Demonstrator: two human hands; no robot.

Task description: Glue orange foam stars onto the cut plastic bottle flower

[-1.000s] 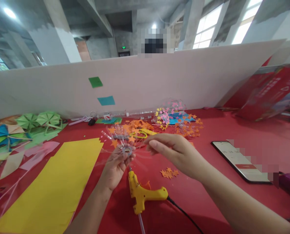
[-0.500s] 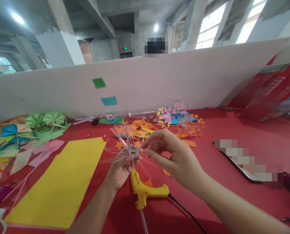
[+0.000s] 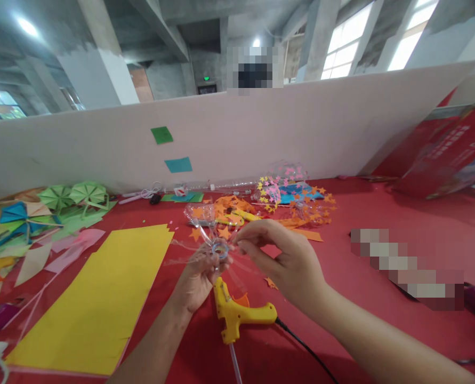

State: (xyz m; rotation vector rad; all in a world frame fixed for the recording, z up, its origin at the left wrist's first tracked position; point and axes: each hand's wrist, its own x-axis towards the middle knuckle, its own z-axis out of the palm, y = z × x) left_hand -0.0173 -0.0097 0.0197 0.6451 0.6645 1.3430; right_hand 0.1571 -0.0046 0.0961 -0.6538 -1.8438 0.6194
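Note:
My left hand [image 3: 199,269] grips the neck of a cut clear plastic bottle [image 3: 220,250], its round mouth ring turned up toward me. Thin transparent strips splay out from the neck, and orange stars [image 3: 224,233] show on or just behind them. Close by on the right, my right hand [image 3: 283,253] has its thumb and fingertips pinched together beside the ring; whatever is between them is too small to make out. A yellow hot glue gun [image 3: 245,314] lies right below the hands, a clear glue stick [image 3: 235,362] poking from its back end.
Yellow paper sheets [image 3: 97,298] lie at left, with green folded paper umbrellas [image 3: 89,194] behind. Orange scraps [image 3: 233,205] and star-covered plastic pieces [image 3: 269,192] sit near the white partition [image 3: 237,133]. A black cord [image 3: 309,349] trails from the glue gun. A blurred-out flat object [image 3: 405,266] is at right.
My right thumb and fingertips have drawn closer together beside the bottle neck. The bottle piece in my left hand has tilted slightly; the glue gun stays put.

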